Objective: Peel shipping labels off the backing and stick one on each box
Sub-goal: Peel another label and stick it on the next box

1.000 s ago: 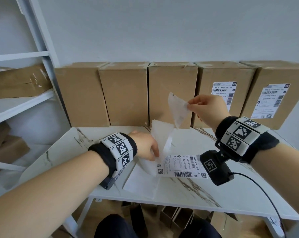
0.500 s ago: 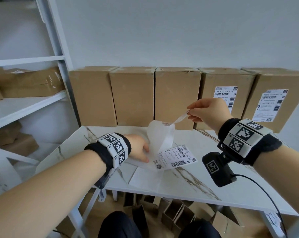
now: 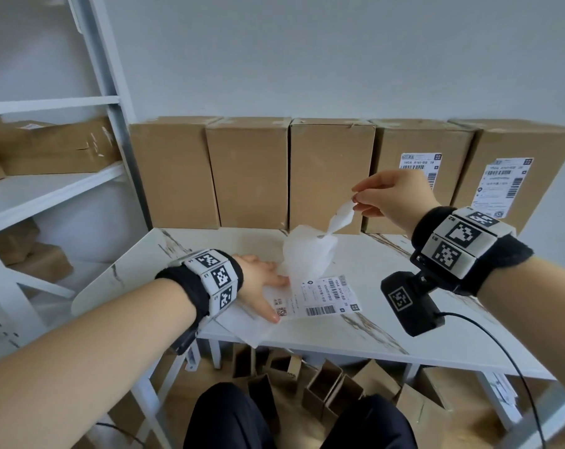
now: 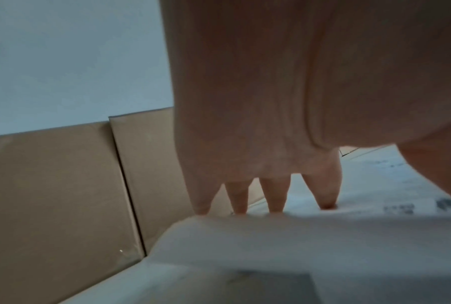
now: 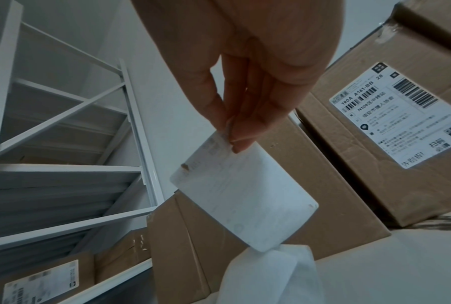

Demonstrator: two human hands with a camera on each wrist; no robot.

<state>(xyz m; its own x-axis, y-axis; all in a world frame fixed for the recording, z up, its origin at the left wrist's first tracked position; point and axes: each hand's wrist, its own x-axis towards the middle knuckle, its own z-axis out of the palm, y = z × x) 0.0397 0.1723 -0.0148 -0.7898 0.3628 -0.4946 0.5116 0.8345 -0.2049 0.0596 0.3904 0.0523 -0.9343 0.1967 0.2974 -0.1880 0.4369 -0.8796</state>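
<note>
My right hand [image 3: 355, 197] pinches one corner of a white shipping label [image 3: 341, 218] and holds it up in front of the middle box [image 3: 331, 173]. The label's lower corner still meets the curled backing strip [image 3: 307, 254]. In the right wrist view the thumb and fingers [image 5: 232, 131] clamp the label [image 5: 245, 195] above the backing strip [image 5: 271, 273]. My left hand [image 3: 265, 293] lies flat on the strip, its straight fingers [image 4: 273, 195] pressing it to the table. Another printed label [image 3: 326, 296] lies on the strip. Two boxes at the right carry labels [image 3: 420, 166].
Five cardboard boxes stand in a row along the back of the white marble table [image 3: 388, 325]; the three left ones [image 3: 174, 173] are plain. A white shelf rack [image 3: 47, 189] with cartons stands at the left. Open cartons [image 3: 333, 387] sit on the floor under the table.
My right hand has drawn the label up and to the right, so it hangs by one corner. My left hand has gone from gripping the strip to pressing it flat.
</note>
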